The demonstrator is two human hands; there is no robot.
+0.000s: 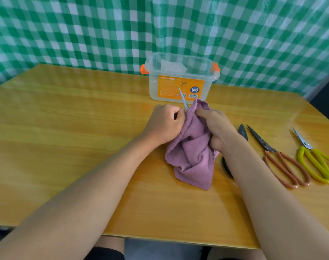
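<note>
Left hand [165,124] fisted round a dark handle [175,116], thin blade [182,97] sticking up at centre frame. Right hand [218,126] pinches the purple cloth [191,158] against the blade's base. The cloth trails down onto the table [66,109]. Just behind it is an open-topped clear box [206,85] with something white [172,65] inside. Lower right: orange-handled scissors [283,162], then yellow-handled scissors [313,162] by the table edge. Tabletop runs wide toward frame left.

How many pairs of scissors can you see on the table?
2 plainly: the orange-handled pair beside the right forearm, the yellow-handled pair at far right. A dark blade by the right hand and the blade the left hand holds in the purple cloth may be others.
</note>
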